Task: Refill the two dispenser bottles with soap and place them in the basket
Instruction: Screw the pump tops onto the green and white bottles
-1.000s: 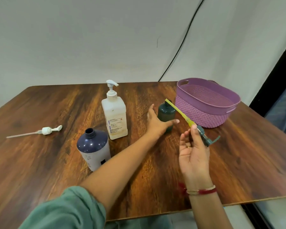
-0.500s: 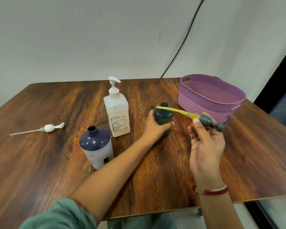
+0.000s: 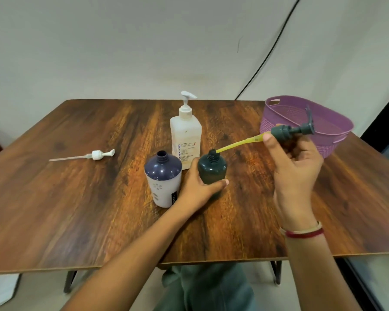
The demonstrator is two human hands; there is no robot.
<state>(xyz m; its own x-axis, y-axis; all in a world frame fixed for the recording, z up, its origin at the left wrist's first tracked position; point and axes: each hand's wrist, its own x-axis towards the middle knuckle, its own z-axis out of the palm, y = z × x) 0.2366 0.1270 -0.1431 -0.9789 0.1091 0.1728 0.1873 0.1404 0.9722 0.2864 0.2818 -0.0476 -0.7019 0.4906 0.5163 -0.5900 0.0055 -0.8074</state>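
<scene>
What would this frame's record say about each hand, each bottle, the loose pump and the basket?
left hand: grips green bottle, upright on table
right hand: holds green pump, its yellow tube tip at the green bottle's mouth
blue-and-white bottle: upright, mouth open, no pump
white pump: lying on table, apart to the left
soap bottle: upright behind both, pump on
basket: purple, on the right, holds neither bottle

Dark green small bottle (image 3: 212, 170); grey-green pump (image 3: 292, 130) with yellow tube (image 3: 236, 144); navy-topped white round bottle (image 3: 162, 182), flower print; cream soap bottle (image 3: 185, 135); white loose pump (image 3: 97, 154); purple woven-pattern basket (image 3: 270, 124); brown wood-grain surface (image 3: 76, 198).
</scene>
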